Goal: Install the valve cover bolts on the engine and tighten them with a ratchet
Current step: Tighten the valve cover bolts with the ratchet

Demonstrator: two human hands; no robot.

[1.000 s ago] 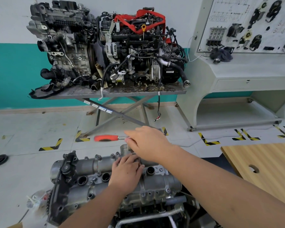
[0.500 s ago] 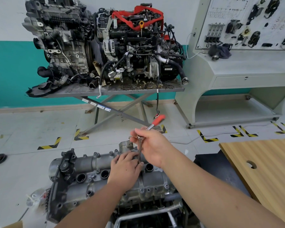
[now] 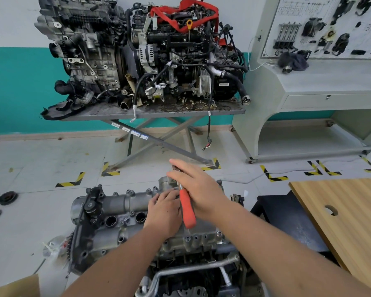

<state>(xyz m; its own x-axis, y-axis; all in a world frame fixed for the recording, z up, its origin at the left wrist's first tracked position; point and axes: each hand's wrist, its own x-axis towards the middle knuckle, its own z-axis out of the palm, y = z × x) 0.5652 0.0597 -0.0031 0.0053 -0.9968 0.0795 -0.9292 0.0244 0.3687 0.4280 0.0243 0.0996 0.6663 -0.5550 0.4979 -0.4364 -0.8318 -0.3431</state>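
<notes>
Lying under right hand (image 3: 198, 187): ratchet (image 3: 186, 207).

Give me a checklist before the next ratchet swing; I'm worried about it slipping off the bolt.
1. Right hand on ratchet: ok, it covers the head end.
2. Left hand steadying on valve cover: ok, it rests there.
3. Socket seated on bolt: cannot tell, hidden under the hands.
4. Handle swing path: not ok, the red handle lies against the left hand.
5. Other cover bolts fitted: cannot tell.
</notes>
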